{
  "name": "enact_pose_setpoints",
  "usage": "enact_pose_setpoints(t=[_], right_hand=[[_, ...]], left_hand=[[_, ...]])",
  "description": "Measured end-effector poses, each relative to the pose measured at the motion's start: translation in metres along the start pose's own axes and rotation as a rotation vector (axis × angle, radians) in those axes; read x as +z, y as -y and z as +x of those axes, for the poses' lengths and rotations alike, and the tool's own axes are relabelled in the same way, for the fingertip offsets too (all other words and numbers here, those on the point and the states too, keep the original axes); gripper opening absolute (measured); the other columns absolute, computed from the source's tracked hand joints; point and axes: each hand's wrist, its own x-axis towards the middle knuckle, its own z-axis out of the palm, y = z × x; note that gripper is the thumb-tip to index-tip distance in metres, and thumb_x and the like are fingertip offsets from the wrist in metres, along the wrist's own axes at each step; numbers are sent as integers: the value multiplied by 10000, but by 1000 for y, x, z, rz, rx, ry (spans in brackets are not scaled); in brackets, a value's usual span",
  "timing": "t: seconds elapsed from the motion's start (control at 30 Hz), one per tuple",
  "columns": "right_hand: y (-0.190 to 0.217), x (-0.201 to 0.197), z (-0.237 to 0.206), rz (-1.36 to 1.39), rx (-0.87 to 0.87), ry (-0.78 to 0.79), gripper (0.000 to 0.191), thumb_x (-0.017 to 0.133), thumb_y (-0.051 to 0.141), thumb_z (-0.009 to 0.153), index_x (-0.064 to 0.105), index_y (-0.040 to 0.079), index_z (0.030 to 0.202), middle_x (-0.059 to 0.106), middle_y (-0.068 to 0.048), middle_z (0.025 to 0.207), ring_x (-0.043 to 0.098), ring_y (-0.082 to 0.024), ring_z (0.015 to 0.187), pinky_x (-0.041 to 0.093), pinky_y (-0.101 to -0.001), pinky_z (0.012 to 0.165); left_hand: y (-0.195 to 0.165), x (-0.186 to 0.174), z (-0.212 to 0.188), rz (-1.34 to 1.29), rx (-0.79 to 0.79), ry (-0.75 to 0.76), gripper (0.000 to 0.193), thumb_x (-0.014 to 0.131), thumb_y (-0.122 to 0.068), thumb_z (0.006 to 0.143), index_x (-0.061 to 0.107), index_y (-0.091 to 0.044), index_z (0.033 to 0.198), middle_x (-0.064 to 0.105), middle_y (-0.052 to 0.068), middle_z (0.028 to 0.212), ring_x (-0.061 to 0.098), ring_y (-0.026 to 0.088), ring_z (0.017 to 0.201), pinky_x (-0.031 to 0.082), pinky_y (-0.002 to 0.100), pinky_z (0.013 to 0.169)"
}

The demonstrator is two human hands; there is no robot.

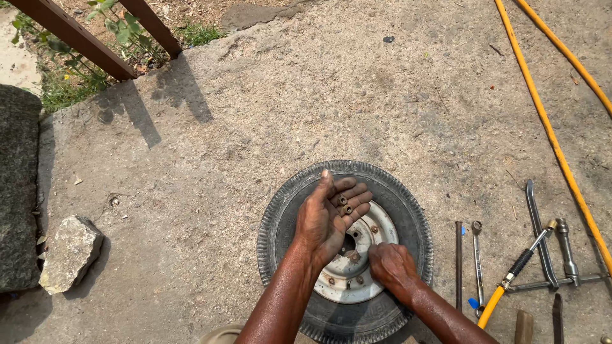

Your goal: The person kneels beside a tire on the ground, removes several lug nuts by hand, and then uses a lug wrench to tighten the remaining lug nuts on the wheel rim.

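A small black tyre point(287, 210) on a white steel rim point(382, 232) lies flat on the concrete. My left hand point(328, 216) hovers above the rim, palm up, with two rusty nuts point(344, 205) resting on its fingers. My right hand point(390, 264) is down on the rim's right side, fingers curled at a stud; what they pinch is hidden. More rusty nuts sit on the rim, one at the lower left point(331, 280).
Tools lie to the right of the tyre: a thin rod point(458, 261), a spanner point(477, 261), a cross wrench point(561, 255) and a yellow air hose point(548, 127) with a chuck. A rock point(70, 251) and a stone slab point(18, 191) lie at left.
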Motion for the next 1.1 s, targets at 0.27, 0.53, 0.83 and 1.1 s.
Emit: enact_pose_setpoints(t=[0.27, 0.53, 0.83, 1.1], right_hand=[[20, -131, -18, 666, -186, -584, 364, 785, 166, 823, 720, 35, 1157, 713, -62, 828, 693, -139, 678, 598, -279, 552], [66, -169, -25, 496, -389, -707, 389, 818, 193, 851, 672, 79, 1193, 699, -78, 949, 724, -141, 823, 619, -280, 661], [54, -157, -22, 490, -412, -700, 173, 749, 157, 941, 751, 81, 1096, 766, -92, 1018, 758, -168, 917, 636, -300, 734], [-1, -83, 31, 408, -97, -400, 182, 657, 168, 1007, 717, 104, 1167, 701, -75, 1037, 716, -190, 824, 628, -311, 630]], left_hand=[[12, -2, 6, -50, -14, 86, 740, 438, -549, 1021, 456, 106, 1364, 595, 268, 1263, 620, 355, 1265, 520, 497, 1090], [20, -8, 13, -145, 21, 128, 782, 496, -567, 1017, 442, 137, 1356, 568, 299, 1255, 626, 337, 1203, 513, 470, 1056], [27, -3, 11, 78, 50, 148, 864, 500, -598, 987, 418, 155, 1404, 532, 311, 1297, 586, 337, 1270, 520, 456, 1053], [8, -14, 22, 66, 257, -155, 528, 530, -437, 1033, 605, 62, 1189, 652, 146, 1033, 682, 197, 925, 577, 333, 791]])
